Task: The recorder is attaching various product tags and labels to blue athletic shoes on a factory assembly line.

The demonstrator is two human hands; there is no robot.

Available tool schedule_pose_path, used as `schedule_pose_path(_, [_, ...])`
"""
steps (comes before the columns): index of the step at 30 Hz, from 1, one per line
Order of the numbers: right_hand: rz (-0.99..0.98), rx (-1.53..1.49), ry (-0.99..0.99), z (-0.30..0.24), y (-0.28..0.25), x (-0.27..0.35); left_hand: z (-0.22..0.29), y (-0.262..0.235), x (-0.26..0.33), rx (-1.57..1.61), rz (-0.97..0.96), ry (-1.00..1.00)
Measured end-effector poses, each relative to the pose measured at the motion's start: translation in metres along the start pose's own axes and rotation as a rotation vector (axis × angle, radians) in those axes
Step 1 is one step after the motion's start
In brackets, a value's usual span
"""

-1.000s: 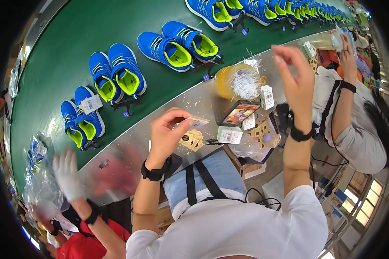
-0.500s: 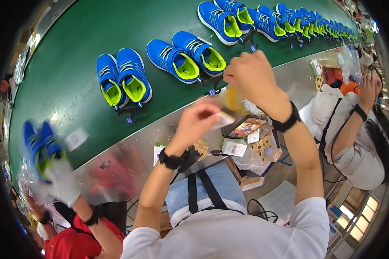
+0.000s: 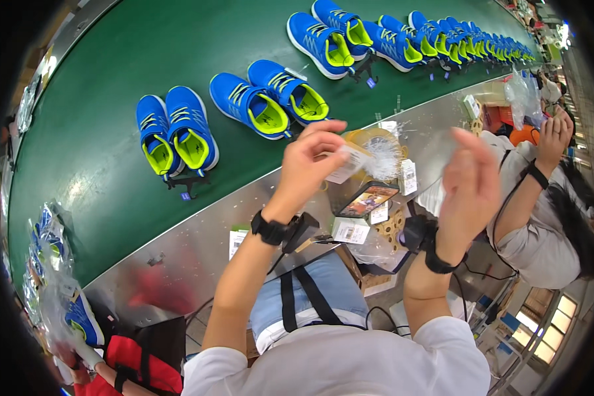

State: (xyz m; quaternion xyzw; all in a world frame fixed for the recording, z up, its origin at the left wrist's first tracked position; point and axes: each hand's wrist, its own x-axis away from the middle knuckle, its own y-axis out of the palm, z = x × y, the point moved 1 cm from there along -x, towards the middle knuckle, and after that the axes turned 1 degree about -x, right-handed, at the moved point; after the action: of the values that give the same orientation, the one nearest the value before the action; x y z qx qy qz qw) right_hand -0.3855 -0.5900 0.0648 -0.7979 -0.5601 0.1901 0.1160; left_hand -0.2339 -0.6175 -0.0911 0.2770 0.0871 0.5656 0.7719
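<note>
Behind the phone (image 3: 371, 199), shoes (image 3: 233, 96) line the table (image 3: 112, 218).

One phone (image 3: 369, 198), perhaps twenty-plus shoes (image 3: 185, 113)

Down we look from the wearer's head, the wide fisheye close above the white shirt (image 3: 350, 363), facing out across the metal desk (image 3: 208, 241), edges bowing!

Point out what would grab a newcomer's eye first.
Blue-and-lime sneakers line the green work surface, trailing off to the upper right. Near the centre, the left hand pinches a white tag in its fingers. Right of it, a tuft of white strands appears just above a smartphone.
</note>
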Motion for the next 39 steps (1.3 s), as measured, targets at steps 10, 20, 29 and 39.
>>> schedule_pose_path(10, [-0.366, 0.133, -0.058, 0.041, 0.094, 0.03, 0.033, -0.021, 0.045, 0.137, 0.359, -0.036])
schedule_pose_path(20, [-0.45, 0.041, 0.04, 0.039, 0.122, 0.027, 0.046, -0.046, 0.055, 0.108, 0.384, 0.012])
schedule_pose_path(29, [-0.671, -0.188, 0.357, 0.046, 0.155, 0.034, 0.071, -0.094, 0.063, -1.061, 0.239, 0.638])
schedule_pose_path(39, [-0.642, 0.084, -0.056, 0.076, 0.222, 0.042, 0.084, -0.157, 0.078, -1.384, 0.16, 0.48])
